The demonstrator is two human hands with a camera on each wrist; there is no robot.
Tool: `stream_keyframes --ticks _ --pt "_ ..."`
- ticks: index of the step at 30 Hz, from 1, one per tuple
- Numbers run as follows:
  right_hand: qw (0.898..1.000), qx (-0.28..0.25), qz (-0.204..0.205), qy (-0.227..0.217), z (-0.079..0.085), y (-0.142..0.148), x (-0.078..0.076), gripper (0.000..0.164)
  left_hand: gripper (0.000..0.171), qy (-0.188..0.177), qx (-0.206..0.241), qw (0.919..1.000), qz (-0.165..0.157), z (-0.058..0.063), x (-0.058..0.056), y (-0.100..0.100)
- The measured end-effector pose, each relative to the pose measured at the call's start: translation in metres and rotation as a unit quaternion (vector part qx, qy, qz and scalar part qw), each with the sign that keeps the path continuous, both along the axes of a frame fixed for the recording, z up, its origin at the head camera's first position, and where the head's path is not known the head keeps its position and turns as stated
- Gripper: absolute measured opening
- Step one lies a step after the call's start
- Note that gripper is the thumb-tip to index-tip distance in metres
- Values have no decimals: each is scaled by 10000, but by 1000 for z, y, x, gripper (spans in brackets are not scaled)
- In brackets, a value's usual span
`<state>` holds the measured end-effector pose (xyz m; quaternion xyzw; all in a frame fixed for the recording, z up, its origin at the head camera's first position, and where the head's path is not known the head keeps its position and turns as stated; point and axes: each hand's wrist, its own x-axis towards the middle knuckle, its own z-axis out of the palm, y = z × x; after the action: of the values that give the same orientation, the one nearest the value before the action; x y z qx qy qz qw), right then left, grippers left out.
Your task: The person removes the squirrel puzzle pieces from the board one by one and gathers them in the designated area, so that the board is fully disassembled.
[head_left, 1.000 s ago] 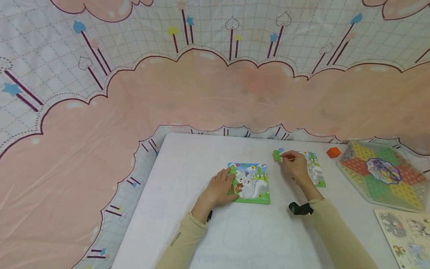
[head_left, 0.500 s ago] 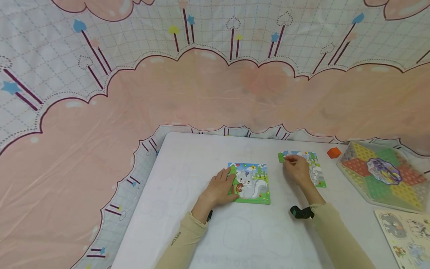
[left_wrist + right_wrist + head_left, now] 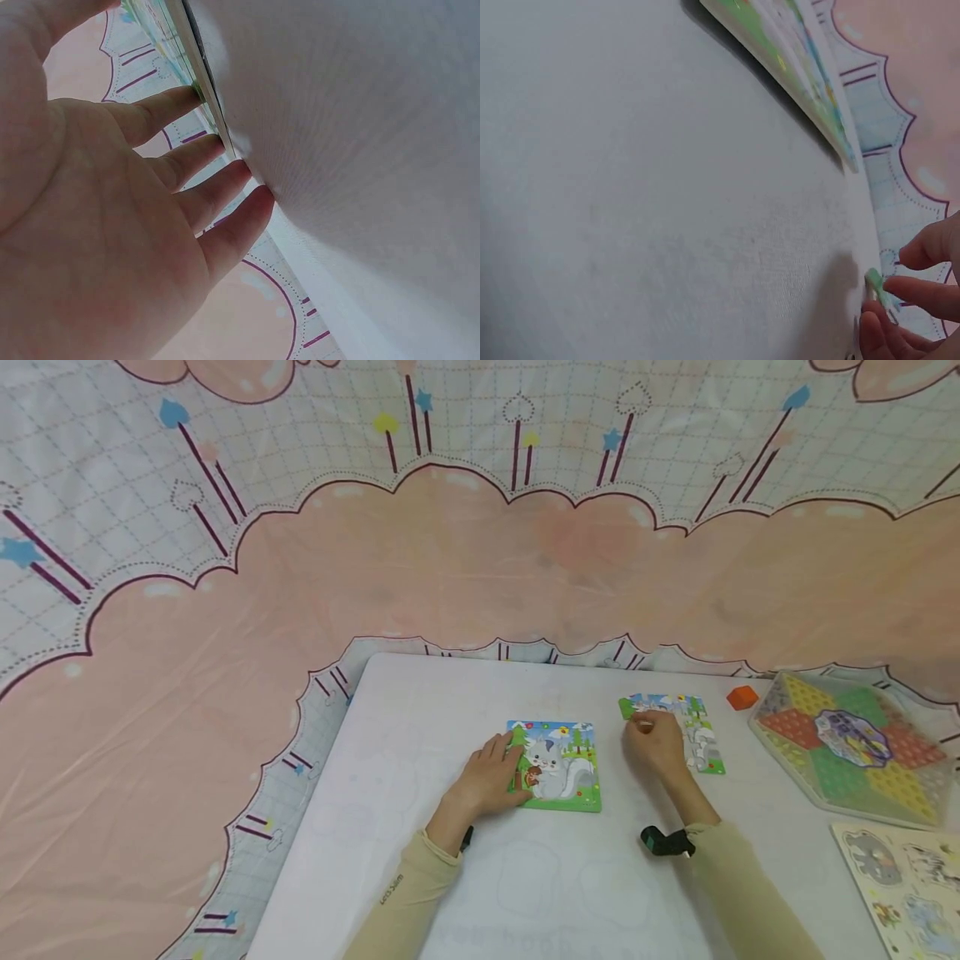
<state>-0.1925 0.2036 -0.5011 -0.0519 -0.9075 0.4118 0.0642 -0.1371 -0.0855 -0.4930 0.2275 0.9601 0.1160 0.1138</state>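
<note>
A framed squirrel puzzle (image 3: pixel 562 768) lies on the table in the middle, and my left hand (image 3: pixel 490 779) rests on its left side. In the left wrist view, the spread fingertips (image 3: pixel 259 202) of that hand touch the board's edge (image 3: pixel 204 71). To the right is a second squirrel puzzle (image 3: pixel 703 739), partly covered by my right hand (image 3: pixel 660 743). That hand is at its left side, fingers bent. In the right wrist view, an index finger (image 3: pixel 922 294) touches a small green puzzle piece (image 3: pixel 874 279), while the thumb (image 3: pixel 930 246) stands apart from it.
An orange block (image 3: pixel 742 697) sits near the table's back edge. Beside it lies a clear lidded case (image 3: pixel 795 781) of coloured pieces. A wooden animal puzzle board (image 3: pixel 862 860) is at the front right. Patterned cloth (image 3: pixel 480 585) hangs behind the white table (image 3: pixel 420 718).
My right hand has brought a green-cornered piece rightward against the second puzzle, then come slightly down and left along that side. My left hand has stayed on the framed puzzle.
</note>
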Motion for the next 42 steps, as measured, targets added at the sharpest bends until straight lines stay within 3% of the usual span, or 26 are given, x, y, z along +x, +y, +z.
stream_keyframes --ticks 3,10,20,42 --pt "9999 -3 108 103 0 -3 4 30 76 -4 -13 10000 -10 1 0 0" --pt "9997 175 53 -156 -3 -8 11 36 75 -31 34 10000 13 4 1 1" --pt "9921 1223 276 -62 -4 -9 14 36 75 17 29 10000 8 5 1 0" --pt "9873 1450 130 -642 -4 -15 5 45 74 22 -38 10000 -10 4 2 1"
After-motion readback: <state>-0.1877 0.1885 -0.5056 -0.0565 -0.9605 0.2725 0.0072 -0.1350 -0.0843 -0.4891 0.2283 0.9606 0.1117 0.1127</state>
